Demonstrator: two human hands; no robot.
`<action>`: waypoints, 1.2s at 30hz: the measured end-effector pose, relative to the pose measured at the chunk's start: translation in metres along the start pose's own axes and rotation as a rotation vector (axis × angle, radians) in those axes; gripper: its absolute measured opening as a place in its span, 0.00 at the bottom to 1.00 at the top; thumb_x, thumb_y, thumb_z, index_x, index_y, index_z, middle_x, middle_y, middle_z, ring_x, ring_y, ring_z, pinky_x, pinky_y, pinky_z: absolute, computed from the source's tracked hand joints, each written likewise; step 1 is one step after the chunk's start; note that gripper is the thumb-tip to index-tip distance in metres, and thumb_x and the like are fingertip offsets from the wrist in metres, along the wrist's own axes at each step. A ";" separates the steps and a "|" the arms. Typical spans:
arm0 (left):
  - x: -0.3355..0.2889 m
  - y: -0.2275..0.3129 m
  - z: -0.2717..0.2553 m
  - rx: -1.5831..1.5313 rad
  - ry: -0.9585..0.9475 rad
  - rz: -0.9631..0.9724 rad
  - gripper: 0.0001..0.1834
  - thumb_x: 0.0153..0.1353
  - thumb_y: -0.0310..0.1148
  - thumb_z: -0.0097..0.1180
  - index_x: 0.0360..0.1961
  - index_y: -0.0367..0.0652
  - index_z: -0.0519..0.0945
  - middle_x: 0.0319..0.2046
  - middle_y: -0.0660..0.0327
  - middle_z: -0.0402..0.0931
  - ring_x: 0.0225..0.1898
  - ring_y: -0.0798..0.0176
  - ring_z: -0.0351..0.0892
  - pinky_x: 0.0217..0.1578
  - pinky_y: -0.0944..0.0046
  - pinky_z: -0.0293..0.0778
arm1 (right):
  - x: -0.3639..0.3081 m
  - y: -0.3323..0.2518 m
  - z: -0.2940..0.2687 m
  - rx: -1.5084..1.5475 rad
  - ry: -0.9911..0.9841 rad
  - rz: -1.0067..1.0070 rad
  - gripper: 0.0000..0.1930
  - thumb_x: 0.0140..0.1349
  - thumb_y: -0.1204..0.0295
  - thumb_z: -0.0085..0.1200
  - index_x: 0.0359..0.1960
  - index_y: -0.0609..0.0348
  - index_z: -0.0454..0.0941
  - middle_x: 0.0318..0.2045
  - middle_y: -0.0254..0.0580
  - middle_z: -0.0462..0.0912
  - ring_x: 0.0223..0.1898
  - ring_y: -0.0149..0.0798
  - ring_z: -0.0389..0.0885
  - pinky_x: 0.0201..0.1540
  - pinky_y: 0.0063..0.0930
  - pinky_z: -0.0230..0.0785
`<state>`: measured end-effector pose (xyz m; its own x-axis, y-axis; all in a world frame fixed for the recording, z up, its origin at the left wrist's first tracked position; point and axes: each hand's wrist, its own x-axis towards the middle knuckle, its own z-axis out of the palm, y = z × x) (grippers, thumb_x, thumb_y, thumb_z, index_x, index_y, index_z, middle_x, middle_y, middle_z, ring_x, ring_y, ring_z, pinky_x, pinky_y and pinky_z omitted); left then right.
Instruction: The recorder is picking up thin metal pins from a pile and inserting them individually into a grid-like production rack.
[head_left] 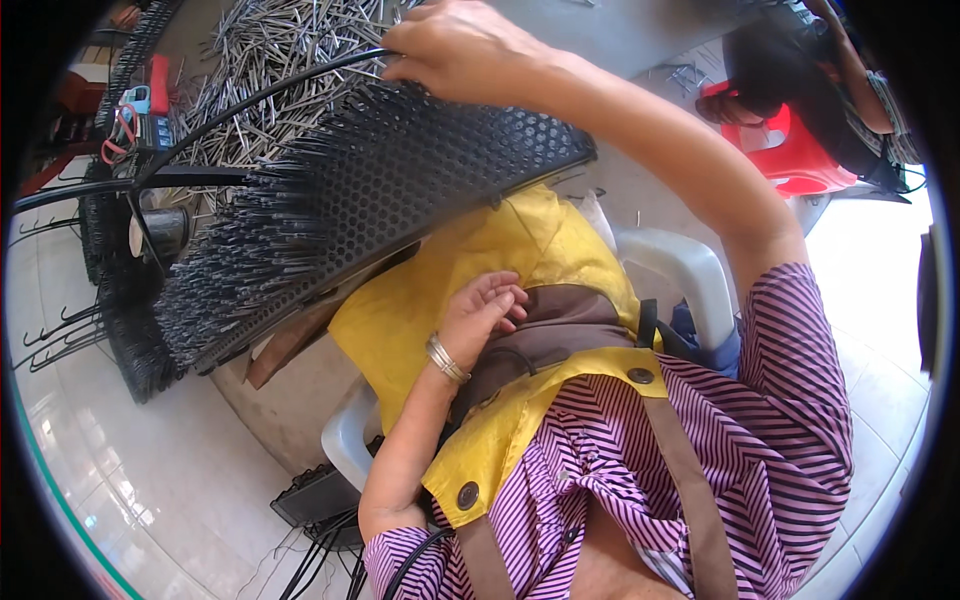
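Observation:
My right hand reaches across to the far side, fingers closed on the end of a curved black rod. The rod runs left, joining other black bars beside the panel. Below that hand lies a black perforated panel, tilted before my lap. Dark thin pins stand densely in its left part; its right part shows bare holes. My left hand, with bracelets on the wrist, rests over my yellow and brown apron. Its fingers are loosely half curled and slightly apart, with nothing visible in them.
A large heap of loose metal pins lies beyond the panel. More pin-filled black panels and hooked rods are at left. A red stool is near another person at upper right. I sit in a pale plastic chair.

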<state>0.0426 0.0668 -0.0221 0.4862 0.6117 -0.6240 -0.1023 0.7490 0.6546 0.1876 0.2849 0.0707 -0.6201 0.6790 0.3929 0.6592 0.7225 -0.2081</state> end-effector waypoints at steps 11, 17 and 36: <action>-0.012 0.027 0.017 0.045 0.009 -0.044 0.16 0.59 0.31 0.48 0.46 0.34 0.70 0.35 0.57 0.75 0.33 0.67 0.75 0.33 0.70 0.72 | -0.077 0.091 -0.005 0.336 0.466 0.707 0.11 0.58 0.68 0.50 0.27 0.65 0.76 0.20 0.39 0.79 0.23 0.26 0.75 0.27 0.20 0.66; -0.046 0.117 0.053 0.082 -0.080 -0.027 0.12 0.58 0.24 0.46 0.43 0.29 0.71 0.32 0.54 0.76 0.30 0.65 0.76 0.33 0.70 0.74 | -0.103 0.121 0.032 0.343 0.417 0.764 0.11 0.57 0.68 0.50 0.25 0.64 0.75 0.19 0.45 0.78 0.21 0.35 0.77 0.26 0.24 0.66; 0.187 0.334 0.006 1.342 0.496 0.634 0.21 0.44 0.35 0.56 0.40 0.34 0.75 0.34 0.50 0.77 0.36 0.54 0.78 0.41 0.62 0.71 | -0.109 0.138 0.036 0.192 0.462 0.617 0.07 0.48 0.70 0.54 0.20 0.58 0.71 0.19 0.41 0.74 0.26 0.44 0.74 0.29 0.35 0.67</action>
<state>0.1040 0.4300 0.0826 0.3142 0.9493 -0.0056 0.7784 -0.2542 0.5740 0.3306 0.3156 -0.0330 0.0997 0.8719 0.4795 0.7158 0.2718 -0.6432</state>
